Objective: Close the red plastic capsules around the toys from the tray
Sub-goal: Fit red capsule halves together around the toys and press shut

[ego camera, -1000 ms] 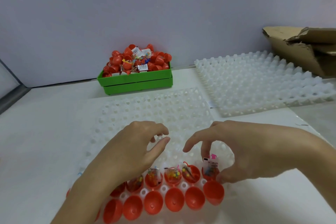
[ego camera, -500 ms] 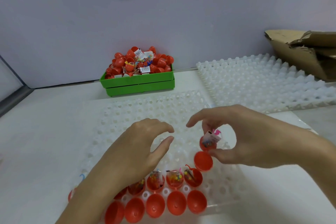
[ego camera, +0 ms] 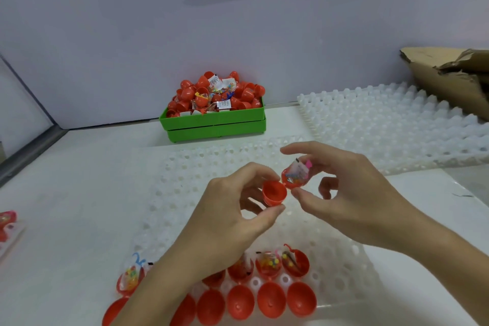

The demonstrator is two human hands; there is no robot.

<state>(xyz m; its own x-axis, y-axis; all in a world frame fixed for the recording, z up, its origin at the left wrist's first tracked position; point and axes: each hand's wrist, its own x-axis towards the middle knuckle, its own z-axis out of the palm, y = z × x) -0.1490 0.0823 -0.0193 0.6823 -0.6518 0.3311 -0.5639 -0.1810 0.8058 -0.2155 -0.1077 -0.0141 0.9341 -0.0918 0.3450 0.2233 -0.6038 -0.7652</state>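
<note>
Above the white dimpled tray (ego camera: 185, 193), my left hand (ego camera: 232, 217) pinches the empty half (ego camera: 274, 193) of an open red capsule. My right hand (ego camera: 352, 193) pinches the other half (ego camera: 293, 178), which holds a small bagged toy. The two halves touch at their edge. Near the tray's front edge stands a row of red capsule halves with toys (ego camera: 267, 264). In front of them lies a row of empty red halves (ego camera: 271, 302). My left forearm hides part of both rows.
A green bin (ego camera: 214, 120) heaped with red capsules stands at the back by the wall. A second white dimpled tray (ego camera: 397, 124) lies at the right, with a torn cardboard box (ego camera: 455, 79) behind it. Red items (ego camera: 6, 222) sit at the left edge.
My right hand lifted one filled capsule from the tray's right end and raised it. My left hand came up and took hold of its empty half.
</note>
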